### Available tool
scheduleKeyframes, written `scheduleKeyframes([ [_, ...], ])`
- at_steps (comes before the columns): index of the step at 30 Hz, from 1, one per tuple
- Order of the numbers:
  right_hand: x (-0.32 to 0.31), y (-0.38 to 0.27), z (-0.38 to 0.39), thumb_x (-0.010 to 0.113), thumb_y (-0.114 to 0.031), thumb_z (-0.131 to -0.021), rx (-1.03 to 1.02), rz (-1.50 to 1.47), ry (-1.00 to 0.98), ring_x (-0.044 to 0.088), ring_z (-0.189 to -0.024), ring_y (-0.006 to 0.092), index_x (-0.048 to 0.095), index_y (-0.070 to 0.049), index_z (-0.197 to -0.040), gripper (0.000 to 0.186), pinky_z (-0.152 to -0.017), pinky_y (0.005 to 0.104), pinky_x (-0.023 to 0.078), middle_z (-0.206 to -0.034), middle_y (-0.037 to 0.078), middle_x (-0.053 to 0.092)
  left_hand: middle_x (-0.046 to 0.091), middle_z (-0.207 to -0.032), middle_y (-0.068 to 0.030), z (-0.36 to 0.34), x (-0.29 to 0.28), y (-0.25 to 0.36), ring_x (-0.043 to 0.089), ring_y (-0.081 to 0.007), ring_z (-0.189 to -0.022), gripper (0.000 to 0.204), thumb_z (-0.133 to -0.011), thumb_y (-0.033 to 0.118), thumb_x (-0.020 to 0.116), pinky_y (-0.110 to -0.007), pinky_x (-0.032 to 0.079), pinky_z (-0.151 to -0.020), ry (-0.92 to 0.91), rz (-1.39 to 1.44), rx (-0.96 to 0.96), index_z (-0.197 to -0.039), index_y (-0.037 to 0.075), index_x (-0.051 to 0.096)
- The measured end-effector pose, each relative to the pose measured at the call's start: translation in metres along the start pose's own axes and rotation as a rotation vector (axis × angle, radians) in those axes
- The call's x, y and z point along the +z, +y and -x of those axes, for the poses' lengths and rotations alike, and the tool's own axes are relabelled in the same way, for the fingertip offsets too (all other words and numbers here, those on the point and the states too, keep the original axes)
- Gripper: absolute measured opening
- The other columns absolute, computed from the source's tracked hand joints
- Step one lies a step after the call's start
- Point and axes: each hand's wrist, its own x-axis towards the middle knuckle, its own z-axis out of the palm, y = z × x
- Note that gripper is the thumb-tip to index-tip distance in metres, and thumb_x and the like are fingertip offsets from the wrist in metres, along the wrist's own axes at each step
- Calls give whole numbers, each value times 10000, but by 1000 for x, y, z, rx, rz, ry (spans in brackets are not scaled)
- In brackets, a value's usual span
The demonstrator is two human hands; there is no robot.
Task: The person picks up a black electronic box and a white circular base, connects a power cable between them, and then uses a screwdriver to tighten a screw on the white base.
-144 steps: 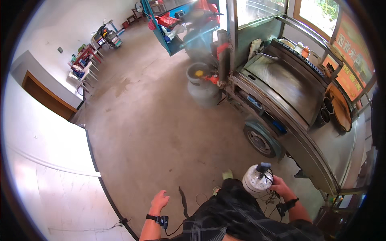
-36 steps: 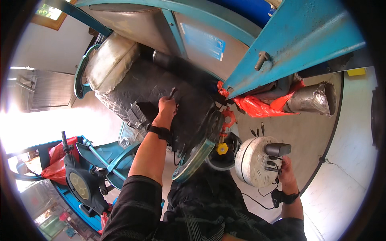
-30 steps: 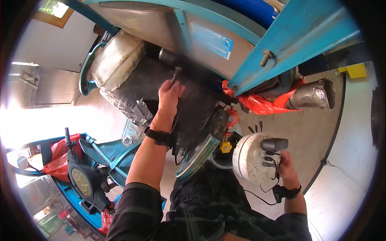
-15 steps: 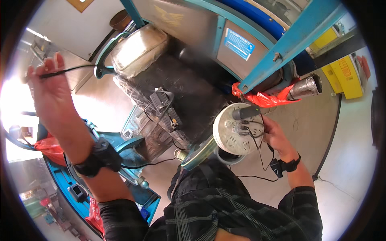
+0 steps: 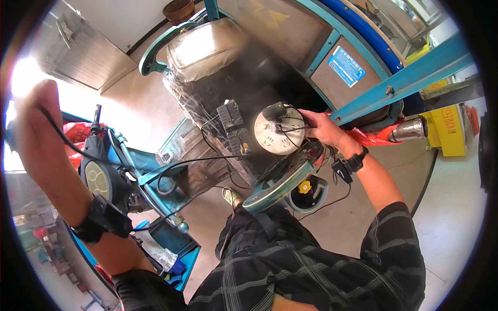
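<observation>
Partway imo, left hand (image 5: 41,122) looks closed on a cable (image 5: 65,141) left of the seat (image 5: 249,85), right hand (image 5: 327,129) gripping the round white socket (image 5: 268,144), neither released yet

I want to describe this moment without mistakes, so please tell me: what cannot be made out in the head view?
All in the head view:
Left hand: fingers lost in blur and glare.
Black cable: its end at that hand, blurred too.
Right hand: some fingers, behind the round white unit.
Grey cylinder: partly behind the teal armrest.
</observation>
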Motion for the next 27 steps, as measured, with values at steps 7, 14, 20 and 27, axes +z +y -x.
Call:
scheduleKeyframes([
  [7,-10,32,-46,680,57,-801,53,71,-45,521,-1199,153,384,14,-1414,682,-1035,299,409,-1330,98,547,364,-715,36,67,39,6,299,-47,-534,414,-1038,302,404,-204,290,-450,-135,1633,-730,-1329,13,461],
  [14,-13,69,-69,672,43,-801,62,151,-22,542,-1186,164,401,-5,-1408,667,-1019,302,422,-1311,109,570,402,-607,14,118,61,46,315,-45,-452,413,-1032,332,407,-199,259,-392,-268,1473,-993,-1288,12,457],
  [20,-21,73,-67,634,75,-800,142,483,32,563,-1168,166,389,-40,-1424,680,-1005,293,429,-1273,115,599,433,-594,25,138,80,73,318,-32,-481,374,-1019,257,434,-184,245,-435,-662,1357,-988,-1258,-30,440],
  [27,-28,64,-52,646,-58,-721,226,683,-109,581,-1099,395,448,-67,-1368,677,-910,396,483,-1152,231,628,470,-669,48,145,105,108,387,-34,-559,329,-976,227,504,-183,300,-513,-1039,1307,-1039,-1228,19,468],
])
